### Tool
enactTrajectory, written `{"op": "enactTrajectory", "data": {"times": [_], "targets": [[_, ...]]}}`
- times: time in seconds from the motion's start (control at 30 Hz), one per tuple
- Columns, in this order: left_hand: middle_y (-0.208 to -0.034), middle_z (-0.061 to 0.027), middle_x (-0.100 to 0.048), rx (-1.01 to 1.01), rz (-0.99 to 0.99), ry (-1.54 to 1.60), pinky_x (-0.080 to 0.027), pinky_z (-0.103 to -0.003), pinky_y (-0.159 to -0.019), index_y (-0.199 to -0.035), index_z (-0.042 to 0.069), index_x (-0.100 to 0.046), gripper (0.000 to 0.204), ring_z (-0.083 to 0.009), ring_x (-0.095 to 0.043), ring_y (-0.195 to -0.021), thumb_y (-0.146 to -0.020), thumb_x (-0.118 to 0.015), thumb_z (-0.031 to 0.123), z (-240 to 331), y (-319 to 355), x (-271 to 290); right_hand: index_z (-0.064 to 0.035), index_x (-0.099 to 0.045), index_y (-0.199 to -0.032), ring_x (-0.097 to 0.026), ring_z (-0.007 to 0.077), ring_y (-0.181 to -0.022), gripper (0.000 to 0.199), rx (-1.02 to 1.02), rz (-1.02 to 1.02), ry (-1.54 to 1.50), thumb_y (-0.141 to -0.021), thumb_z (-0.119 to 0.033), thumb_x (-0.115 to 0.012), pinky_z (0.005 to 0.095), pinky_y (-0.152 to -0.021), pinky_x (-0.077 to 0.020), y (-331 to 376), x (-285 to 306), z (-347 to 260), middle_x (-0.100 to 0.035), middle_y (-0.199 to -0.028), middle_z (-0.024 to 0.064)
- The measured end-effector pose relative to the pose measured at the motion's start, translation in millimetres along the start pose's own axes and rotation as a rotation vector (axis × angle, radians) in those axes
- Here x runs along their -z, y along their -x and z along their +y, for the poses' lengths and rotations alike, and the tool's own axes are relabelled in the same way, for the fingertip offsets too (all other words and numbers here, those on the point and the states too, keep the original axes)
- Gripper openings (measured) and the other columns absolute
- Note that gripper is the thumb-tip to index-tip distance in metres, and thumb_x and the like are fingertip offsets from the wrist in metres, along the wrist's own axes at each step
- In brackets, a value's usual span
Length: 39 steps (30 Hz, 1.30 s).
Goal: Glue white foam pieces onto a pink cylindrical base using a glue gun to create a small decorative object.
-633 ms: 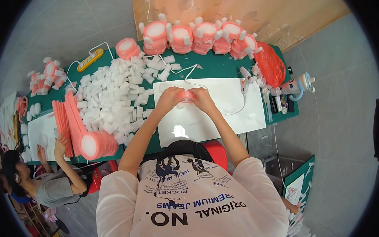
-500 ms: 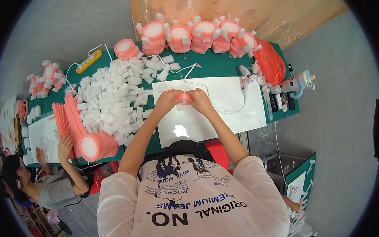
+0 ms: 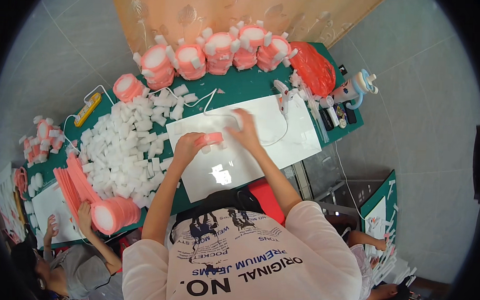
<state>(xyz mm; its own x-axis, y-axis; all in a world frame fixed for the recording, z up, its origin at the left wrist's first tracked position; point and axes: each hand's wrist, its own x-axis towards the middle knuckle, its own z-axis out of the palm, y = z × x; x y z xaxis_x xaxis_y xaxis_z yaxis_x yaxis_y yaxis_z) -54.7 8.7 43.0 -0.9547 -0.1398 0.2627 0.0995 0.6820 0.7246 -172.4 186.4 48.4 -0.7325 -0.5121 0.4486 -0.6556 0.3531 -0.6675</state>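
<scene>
Black & blue lettering, incl. large block caps, was borne on the white T-shirt (image 3: 262, 256), alongside dark printed figures. Small dark marks on the tumbler (image 3: 350, 89) were too small to be made out.

The contents of the red plastic bag (image 3: 314, 69) were hidden. At lower left, a co-worker (image 3: 77, 271) was partly cut off by the dark rim. The R hand (image 3: 244, 130) was blurred, so fine finger detail was lost.

The pink foam ring (image 3: 215, 138) was held over the white sheet (image 3: 298, 136), approx. centre of view; whether the sheet was touched by it couldn't be told. Its left end was covered by the L hand (image 3: 188, 148), whose fingers & thumb were clamped on it. The R fingers were parted from the thumb, just right of the ring, w/ a gap b/w. The glue gun (image 3: 284, 96) was laid farther right, near the sheet's far edge.
</scene>
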Motion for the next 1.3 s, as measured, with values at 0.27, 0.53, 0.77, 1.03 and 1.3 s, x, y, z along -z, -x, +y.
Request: {"op": "enactTrajectory", "data": {"times": [0.27, 0.53, 0.77, 1.03, 1.3], "targets": [[-0.081, -0.0072, -0.061, 0.111, -0.032, -0.019, -0.044, -0.031, -0.067, -0.092, 0.008, -0.061, 0.033, -0.0245, -0.052, -0.08, -0.06, -0.068, 0.015, 10.6, -1.5, -1.8, 0.0028, -0.043, -0.107, -0.05, 0.023, -0.088, 0.063, -0.764, 0.485, 0.33, -0.06, -0.03, -0.071, 0.0296, -0.072, -0.0412, 10.3, 66.2, 203.2, -0.051, -0.099, 0.0144], [-0.089, -0.01, -0.058, 0.269, -0.034, 0.242, -0.043, -0.031, -0.069, -0.101, 0.008, -0.058, 0.04, -0.0251, -0.051, -0.08, -0.062, -0.065, 0.005, 6.8, 5.1, -1.2, 0.0004, -0.06, -0.079, -0.059, 0.0268, -0.076, 0.038, -0.888, 0.192, 0.184, -0.062, -0.032, -0.067, 0.0373, -0.066, -0.045, -21.0, 69.7, 285.1, -0.059, -0.069, 0.0171], [-0.087, -0.0118, -0.057, 0.259, -0.032, 0.268, -0.044, -0.029, -0.067, -0.101, 0.007, -0.056, 0.038, -0.0254, -0.053, -0.08, -0.065, -0.061, 0.0, 9.2, 3.4, 0.6, 0.0041, -0.057, -0.086, -0.055, 0.0224, -0.054, 0.034, -0.461, 0.275, 0.139, -0.067, -0.023, -0.065, 0.0343, -0.051, -0.0439, -18.1, 60.7, 230.1, -0.056, -0.073, 0.0146], [-0.082, -0.0148, -0.06, 0.222, 0.008, 0.209, -0.049, -0.028, -0.065, -0.094, 0.002, -0.055, 0.03, -0.0244, -0.06, -0.072, -0.066, -0.065, 0.005, -4.9, 2.1, -3.1, -0.0009, -0.052, -0.101, -0.045, 0.0055, -0.05, 0.028, -0.595, -0.169, -0.515, -0.075, -0.01, -0.058, 0.0198, -0.041, -0.0337, 12.6, 89.0, 14.6, -0.054, -0.075, 0.0016], [-0.084, -0.015, -0.06, 0.145, 0.044, 0.234, -0.048, -0.029, -0.066, -0.09, 0.0, -0.058, 0.027, -0.0244, -0.06, -0.073, -0.065, -0.065, 0.005, -6.7, 7.2, -2.6, 0.0005, -0.051, -0.098, -0.047, 0.0061, -0.046, 0.024, -0.647, -0.259, -0.595, -0.075, -0.004, -0.055, 0.0204, -0.039, -0.0369, 62.0, 70.7, -51.1, -0.057, -0.078, 0.0036]]}}
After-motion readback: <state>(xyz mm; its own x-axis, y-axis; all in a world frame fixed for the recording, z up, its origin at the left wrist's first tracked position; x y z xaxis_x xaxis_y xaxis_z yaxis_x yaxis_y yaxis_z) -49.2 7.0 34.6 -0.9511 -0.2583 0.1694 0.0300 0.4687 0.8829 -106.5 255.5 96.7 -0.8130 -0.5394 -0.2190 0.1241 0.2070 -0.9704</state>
